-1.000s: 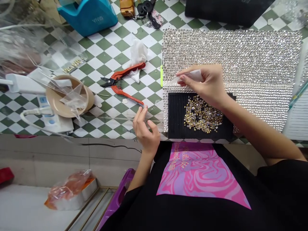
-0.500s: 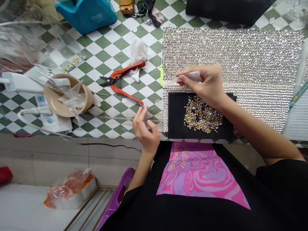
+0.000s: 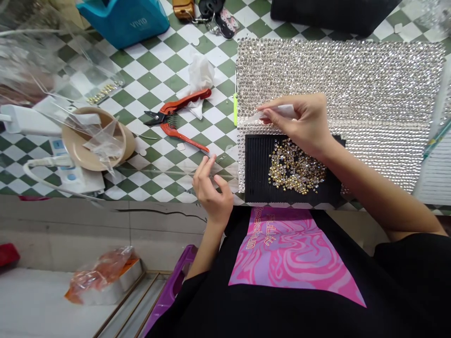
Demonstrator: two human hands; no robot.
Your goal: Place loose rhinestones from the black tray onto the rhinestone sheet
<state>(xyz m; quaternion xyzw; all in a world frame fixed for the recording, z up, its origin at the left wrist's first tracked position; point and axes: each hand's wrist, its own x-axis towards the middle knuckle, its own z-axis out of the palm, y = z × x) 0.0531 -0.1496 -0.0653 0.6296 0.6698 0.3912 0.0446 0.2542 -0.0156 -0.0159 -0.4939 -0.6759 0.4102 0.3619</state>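
My right hand (image 3: 306, 119) is closed around a slim white pointed tool (image 3: 287, 111), its exact kind unclear. The tip points left, over the left part of a sheet covered in rows of silvery rhinestones (image 3: 338, 75). Under that wrist lies a black ridged tray (image 3: 257, 169) with a pile of loose gold and clear rhinestones (image 3: 298, 171). My left hand (image 3: 213, 190) hangs at the table's front edge, palm up, its fingers loosely bent and apart, with nothing in them. Just beyond its fingertips are red-handled pruning shears (image 3: 169, 119).
A crumpled tissue (image 3: 200, 75) lies by the shears. To the left stand a beige cup (image 3: 128, 145) with plastic scraps and a white power strip (image 3: 82, 180) with a cable. A blue tape dispenser (image 3: 141, 23), keys (image 3: 225, 23) and a black box (image 3: 331, 16) are at the back.
The view has shifted very slightly, so the table things sit a little farther left. Both hands keep almost the same pose and place.
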